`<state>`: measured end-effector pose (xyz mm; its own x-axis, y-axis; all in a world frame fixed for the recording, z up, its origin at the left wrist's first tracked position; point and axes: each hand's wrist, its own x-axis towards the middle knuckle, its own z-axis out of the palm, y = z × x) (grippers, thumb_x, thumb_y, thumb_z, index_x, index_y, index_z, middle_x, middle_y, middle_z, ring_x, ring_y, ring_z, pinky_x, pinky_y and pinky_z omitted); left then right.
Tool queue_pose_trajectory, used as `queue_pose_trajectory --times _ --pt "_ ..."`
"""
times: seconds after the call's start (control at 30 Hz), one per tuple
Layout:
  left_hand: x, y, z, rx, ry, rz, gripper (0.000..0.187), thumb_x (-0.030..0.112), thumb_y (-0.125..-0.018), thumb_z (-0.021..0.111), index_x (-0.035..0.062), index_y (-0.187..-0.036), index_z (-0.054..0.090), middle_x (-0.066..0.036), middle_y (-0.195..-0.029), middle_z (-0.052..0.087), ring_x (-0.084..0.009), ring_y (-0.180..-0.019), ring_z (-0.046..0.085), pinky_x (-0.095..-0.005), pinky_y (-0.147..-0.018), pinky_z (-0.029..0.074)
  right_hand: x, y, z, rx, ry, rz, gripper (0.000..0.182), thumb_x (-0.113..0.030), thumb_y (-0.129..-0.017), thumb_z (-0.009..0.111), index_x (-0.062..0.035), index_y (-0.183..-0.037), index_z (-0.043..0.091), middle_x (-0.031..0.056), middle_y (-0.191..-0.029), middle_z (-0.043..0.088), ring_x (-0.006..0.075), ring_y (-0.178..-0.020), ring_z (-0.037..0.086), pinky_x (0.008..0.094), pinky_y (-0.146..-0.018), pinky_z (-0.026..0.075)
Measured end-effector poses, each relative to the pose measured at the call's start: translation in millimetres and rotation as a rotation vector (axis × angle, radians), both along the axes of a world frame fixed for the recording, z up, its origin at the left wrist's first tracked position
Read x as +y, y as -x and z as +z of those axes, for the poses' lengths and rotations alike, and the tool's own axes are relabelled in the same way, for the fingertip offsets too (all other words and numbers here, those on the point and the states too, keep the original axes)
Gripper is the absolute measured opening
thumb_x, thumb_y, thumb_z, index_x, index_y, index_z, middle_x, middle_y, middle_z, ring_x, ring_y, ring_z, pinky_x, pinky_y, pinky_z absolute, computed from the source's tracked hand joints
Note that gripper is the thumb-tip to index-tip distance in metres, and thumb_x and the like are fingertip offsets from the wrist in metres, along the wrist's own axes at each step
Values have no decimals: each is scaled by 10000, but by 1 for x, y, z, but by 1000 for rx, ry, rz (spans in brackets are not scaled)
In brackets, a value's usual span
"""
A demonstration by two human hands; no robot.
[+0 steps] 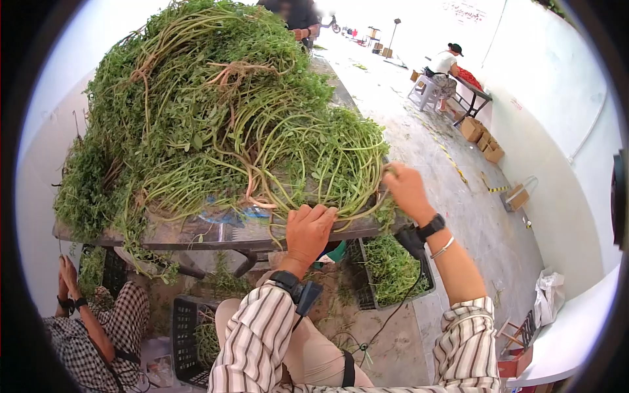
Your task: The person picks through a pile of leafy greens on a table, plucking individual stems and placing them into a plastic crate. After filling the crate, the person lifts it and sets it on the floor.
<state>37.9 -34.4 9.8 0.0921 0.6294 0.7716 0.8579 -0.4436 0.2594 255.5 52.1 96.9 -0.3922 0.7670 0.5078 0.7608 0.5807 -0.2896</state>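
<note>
Heaped on the worn metal bench (196, 230): a tall pile of green leafy stems (216, 118). Left hand (309, 229) clenched on stems at the bench edge; right hand (406, 190) grasping stems at the pile's right side.

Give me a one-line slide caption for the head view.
Both hands, left hand and right hand, grip leafy green stems heaped on a table.

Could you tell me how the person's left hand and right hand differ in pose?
The left hand curls knuckles-up over stems at the table edge; the right hand is raised higher, gripping stems at the side of the green herb pile. Both wear black wrist devices and striped sleeves.
</note>
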Motion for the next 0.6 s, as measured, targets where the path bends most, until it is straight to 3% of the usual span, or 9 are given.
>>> queue_pose_trajectory --times 0.07,0.27,0.3,0.33,0.4,0.43,0.47,0.53,0.6 --pt "0 0 2 -19 3 -22 183 188 -806 665 154 -985 674 34 -837 586 -206 -759 500 -363 -674 354 -1 -22 6 268 41 -147 155 -154 -846 529 -24 -907 588 192 -761 609 379 -733 591 458 -667 452" --pt "1 -1 -1 -17 -22 -12 191 190 -802 671 151 -989 677 35 -824 578 -204 -755 498 -362 -679 354 -23 -87 4 172 -34 -319 175 -164 -890 516 -50 -995 597 194 -791 615 362 -735 599 426 -655 445" --pt "0 -1 -1 -17 -20 -11 191 190 -802 671 151 -989 677 35 -824 578 -204 -755 498 -362 -679 354 -19 -105 -9 137 -28 -317 231 -169 -887 526 -73 -1092 574 201 -797 619 370 -747 606 435 -662 452" --pt "0 -1 0 -15 -16 -13 188 189 -801 671 152 -986 679 35 -822 577 -204 -754 498 -361 -679 355 -18 -117 -20 139 -28 -315 231 -169 -887 526 -73 -1092 574 201 -797 619 370 -747 606 435 -662 452" --pt "0 0 2 -8 -21 -8 186 187 -800 671 153 -983 681 35 -821 577 -204 -754 498 -359 -679 355 -19 -141 -47 83 244 -411 337 -173 -872 552 -88 -1198 533 222 -919 624 383 -875 606 435 -761 471" --pt "1 -1 1 -9 -18 -14 181 187 -802 671 153 -979 682 36 -823 578 -203 -755 498 -358 -678 355 -12 -165 -82 -18 70 -296 456 -183 -855 576 -77 -1286 474 231 -1089 592 390 -1030 565 428 -890 453" --pt "1 -1 1 -10 -11 -16 175 187 -803 671 153 -975 683 37 -824 579 -202 -755 499 -357 -677 354 -22 -162 -82 -19 258 -355 479 -154 -836 594 -36 -1284 473 223 -1198 548 384 -1122 520 423 -963 419" --pt "0 -1 2 -10 -1 4 163 189 -809 669 151 -967 684 39 -828 582 -200 -757 502 -354 -678 358 -35 -149 -86 -33 154 -258 439 -102 -820 596 -8 -1240 509 209 -1156 565 370 -1058 553 405 -916 446" --pt "2 -1 -1 -29 -13 -29 155 190 -809 670 157 -960 684 43 -831 584 -199 -758 507 -352 -682 364 -52 -115 -74 199 293 -307 401 -55 -802 597 5 -1195 546 187 -1112 575 337 -993 577 374 -873 462"
